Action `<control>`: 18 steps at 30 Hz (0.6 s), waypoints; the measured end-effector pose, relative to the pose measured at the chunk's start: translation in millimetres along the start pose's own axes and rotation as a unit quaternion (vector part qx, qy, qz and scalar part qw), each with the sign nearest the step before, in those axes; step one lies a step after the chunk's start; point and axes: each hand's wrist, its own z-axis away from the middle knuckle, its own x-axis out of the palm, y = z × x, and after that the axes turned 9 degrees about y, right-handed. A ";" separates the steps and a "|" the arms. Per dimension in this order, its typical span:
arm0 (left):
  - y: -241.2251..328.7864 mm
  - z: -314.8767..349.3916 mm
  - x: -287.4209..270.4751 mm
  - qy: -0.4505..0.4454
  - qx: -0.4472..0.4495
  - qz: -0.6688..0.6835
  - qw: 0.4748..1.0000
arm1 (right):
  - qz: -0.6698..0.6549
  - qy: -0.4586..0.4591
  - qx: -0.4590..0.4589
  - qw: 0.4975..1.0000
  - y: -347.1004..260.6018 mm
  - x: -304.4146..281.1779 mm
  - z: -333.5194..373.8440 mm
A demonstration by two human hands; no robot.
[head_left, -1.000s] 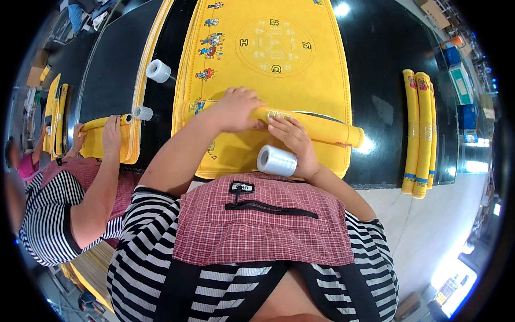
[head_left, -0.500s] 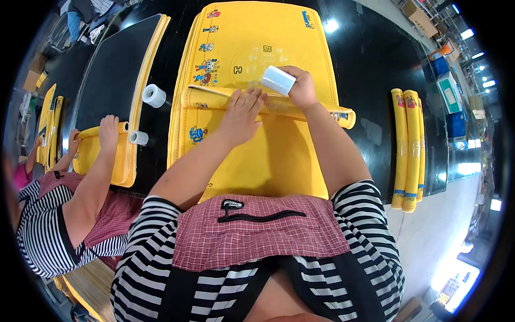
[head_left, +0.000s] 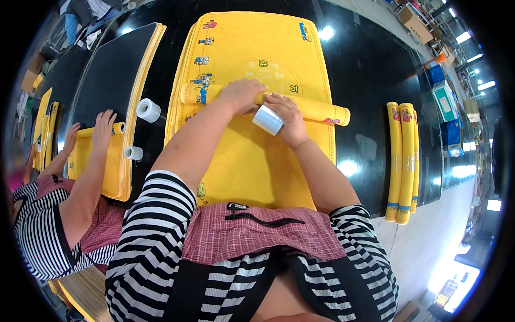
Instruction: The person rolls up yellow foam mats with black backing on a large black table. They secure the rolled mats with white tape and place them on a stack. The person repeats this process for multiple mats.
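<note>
Across the middle of the black counter (head_left: 370, 80), we press our left hand (head_left: 241, 95) flat on the rolled yellow mat (head_left: 316, 110), fingers together, while our right hand (head_left: 287, 121) grips the clear tape roll (head_left: 267, 119); keeping the mat roll tight should let tape wrap cleanly.

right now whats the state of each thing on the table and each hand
yellow mat: flat, far part rolled up
rolled part: lying across mat
left hand: pressing on roll
right hand: holding tape roll
finished yellow rolls: rolled, side by side
two tape rolls: loose on table
co-worker's hands: on another yellow roll
</note>
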 end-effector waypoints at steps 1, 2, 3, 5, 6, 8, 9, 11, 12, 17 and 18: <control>3.1 1.8 -0.8 0.010 -0.005 0.015 1.000 | -0.205 -0.045 0.205 0.956 -5.0 -0.2 20.6; 3.7 2.8 -2.9 0.024 -0.010 0.029 0.999 | -0.115 -0.111 0.130 0.979 -21.1 2.1 49.4; 2.6 2.8 -6.9 0.040 -0.017 0.043 0.998 | -0.029 -0.162 0.042 0.985 -39.0 3.7 77.6; 2.2 -1.8 -3.9 0.055 0.000 0.030 0.998 | -0.133 -0.191 0.015 0.972 -52.4 13.5 122.8; 8.1 -1.8 -5.2 0.057 0.015 0.024 0.998 | -0.239 -0.116 0.149 0.953 -48.0 9.9 130.8; 23.0 4.9 -17.9 0.007 -0.045 0.055 0.997 | -0.341 0.050 0.240 0.908 -39.3 3.8 133.4; 37.2 3.3 -24.3 -0.014 -0.062 0.070 0.996 | -0.323 0.087 0.256 0.907 -34.8 -3.4 129.5; 66.1 21.7 -12.1 0.067 -0.070 0.111 0.989 | -0.468 0.164 0.297 0.816 -41.1 -4.6 121.4; 97.5 26.3 -22.2 0.033 -0.107 0.163 0.980 | -0.491 0.189 0.285 0.801 -42.1 -5.4 118.8; 196.8 93.2 -18.1 0.051 0.055 0.356 0.932 | -0.318 0.395 0.263 0.821 -56.0 -61.3 102.9; 202.4 104.1 -23.4 -0.012 0.018 0.478 0.878 | -0.271 0.360 0.292 0.844 -55.2 -93.6 105.4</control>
